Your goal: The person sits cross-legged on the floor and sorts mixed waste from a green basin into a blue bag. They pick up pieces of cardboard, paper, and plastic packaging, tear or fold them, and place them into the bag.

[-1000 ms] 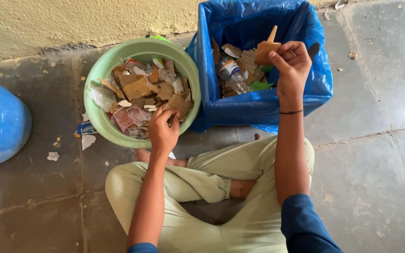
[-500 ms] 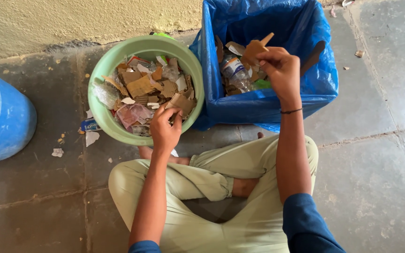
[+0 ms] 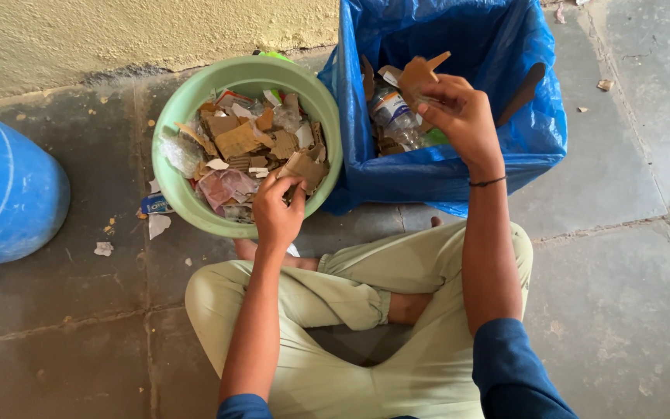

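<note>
I sit cross-legged on a stone floor. A green plastic basin (image 3: 174, 132) in front of me is full of torn cardboard, paper and plastic scraps. My left hand (image 3: 276, 209) rests at its near rim, fingers pinching a brown cardboard piece (image 3: 304, 167). My right hand (image 3: 459, 112) is raised over a blue plastic-lined bin (image 3: 537, 140) and holds another cardboard scrap (image 3: 420, 74). Inside the bin lie a crushed clear bottle (image 3: 393, 116) and more cardboard.
A large blue drum (image 3: 5, 194) stands at the left. Small paper bits (image 3: 157, 221) lie on the floor beside the basin. A yellowish wall (image 3: 118, 31) runs behind the basin. My folded legs (image 3: 350, 310) fill the near floor.
My right hand has drawn back from deep in the blue bin toward its near left side, still holding cardboard. My left hand stays at the basin's rim.
</note>
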